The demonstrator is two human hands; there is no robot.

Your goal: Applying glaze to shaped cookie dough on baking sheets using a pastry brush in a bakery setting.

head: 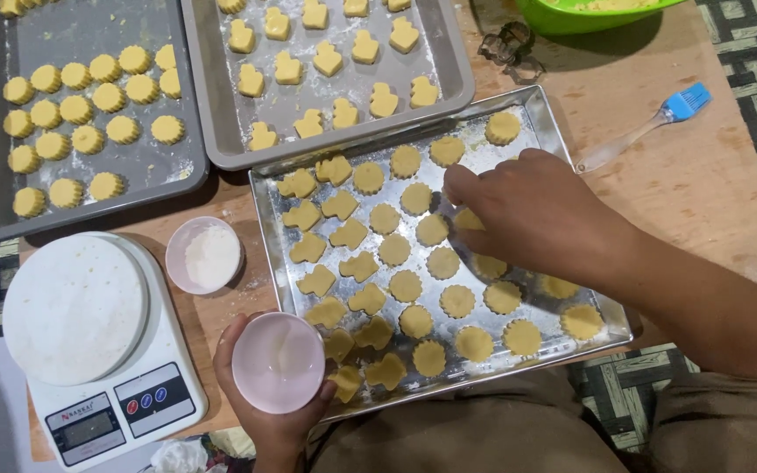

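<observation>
Trays (89, 188) crowd behind; left hand (265, 412) grip grasping pink bowl (279, 362), right hand (527, 210) grip unclear.

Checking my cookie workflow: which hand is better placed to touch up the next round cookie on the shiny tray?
Probably the right hand: it already rests over the round cookies. The left hand holds a small pink bowl.

The left hand (269, 412) comes up from the bottom edge of the view, palm upward, fingers and thumb curled into a cupped grip. The right hand (527, 210) reaches in from the right, palm down, back of the hand toward the camera, fingers bent and bunched with the tips pointing left. Its bare forearm runs diagonally to the lower right. The 2 hands are well apart.
</observation>
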